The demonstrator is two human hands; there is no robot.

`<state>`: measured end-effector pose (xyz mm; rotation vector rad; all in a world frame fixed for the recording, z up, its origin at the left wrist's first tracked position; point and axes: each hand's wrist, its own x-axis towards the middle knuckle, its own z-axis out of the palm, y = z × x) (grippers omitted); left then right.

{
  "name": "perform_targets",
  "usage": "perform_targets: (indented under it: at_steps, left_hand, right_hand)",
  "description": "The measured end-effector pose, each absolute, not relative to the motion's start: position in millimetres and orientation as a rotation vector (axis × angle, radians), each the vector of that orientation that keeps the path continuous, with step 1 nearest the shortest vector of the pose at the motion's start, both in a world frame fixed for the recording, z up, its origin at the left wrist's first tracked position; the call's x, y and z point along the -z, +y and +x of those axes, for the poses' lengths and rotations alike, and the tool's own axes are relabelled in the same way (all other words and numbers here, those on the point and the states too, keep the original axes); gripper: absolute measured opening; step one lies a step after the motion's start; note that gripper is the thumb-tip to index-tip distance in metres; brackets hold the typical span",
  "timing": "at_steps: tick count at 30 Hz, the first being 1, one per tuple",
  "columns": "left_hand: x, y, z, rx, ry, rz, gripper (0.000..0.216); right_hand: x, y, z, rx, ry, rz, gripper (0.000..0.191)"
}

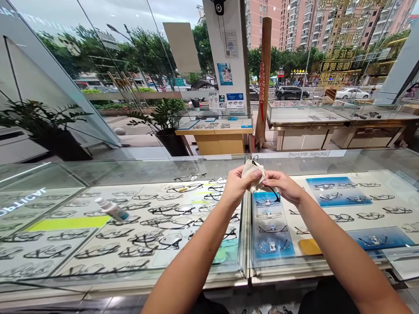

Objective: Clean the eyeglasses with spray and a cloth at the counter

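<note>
Both my hands meet above the glass display counter [247,247]. My left hand [236,186] is closed round a beige cleaning cloth [251,170] that wraps part of a pair of dark-framed glasses [270,190]. My right hand [282,185] pinches the glasses from the other side, and one thin temple arm hangs down below its fingers. The lenses are mostly hidden by the cloth and fingers. A small white spray bottle [111,210] with a blue label lies on the glass to the left, well apart from my hands.
Under the glass lie several rows of eyeglass frames [157,223] on white and blue trays. More glass counters [331,111], a potted plant [163,117] and a white pillar [226,46] stand behind, before a large window onto the street.
</note>
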<state>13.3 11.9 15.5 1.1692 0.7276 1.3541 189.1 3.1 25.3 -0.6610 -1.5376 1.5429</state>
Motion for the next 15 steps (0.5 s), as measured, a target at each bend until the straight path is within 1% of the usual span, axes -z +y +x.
perform_targets:
  at_steps: [5, 10, 12, 15]
  left_hand:
    - [-16.3, 11.5, 13.8, -1.431, 0.742, 1.240, 0.052]
    - [-19.4, 12.3, 7.5, -1.284, 0.636, 1.305, 0.057]
    - [-20.5, 11.0, 6.1, -1.237, 0.603, 1.322, 0.056]
    - [-20.4, 7.3, 8.6, -1.276, 0.632, 1.341, 0.054]
  right_hand:
    - [-25.0, 3.0, 189.0, -1.559, -1.571, -0.664, 0.036]
    - [-25.3, 3.1, 190.3, -1.584, -1.481, -0.609, 0.027]
    - [-25.4, 3.3, 191.5, -1.638, -1.408, -0.592, 0.028]
    - [-23.5, 3.7, 191.0, -1.712, -1.336, -0.582, 0.032]
